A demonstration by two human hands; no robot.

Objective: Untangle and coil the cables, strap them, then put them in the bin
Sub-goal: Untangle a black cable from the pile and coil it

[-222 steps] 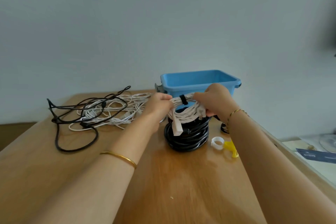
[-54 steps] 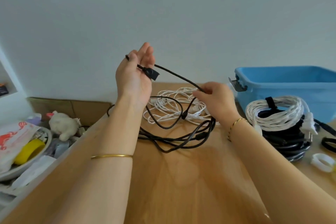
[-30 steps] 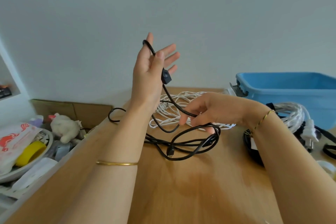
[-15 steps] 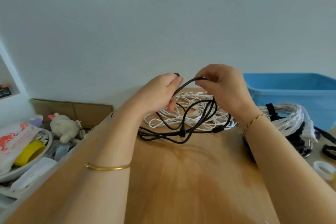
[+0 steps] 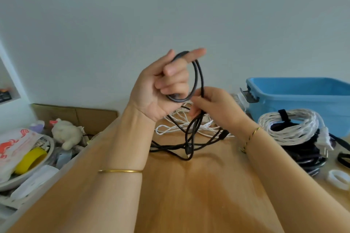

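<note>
Above the table, left hand gripping black cable loops, right hand pinching its strand

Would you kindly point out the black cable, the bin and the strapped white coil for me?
black cable point(image 5: 201, 79), head view, raised loop.
bin point(image 5: 303, 100), head view, front wall.
white coil point(image 5: 289, 133), head view, near windings.

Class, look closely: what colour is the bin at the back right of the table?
Blue; the bin shows plainly in the head view.
</note>
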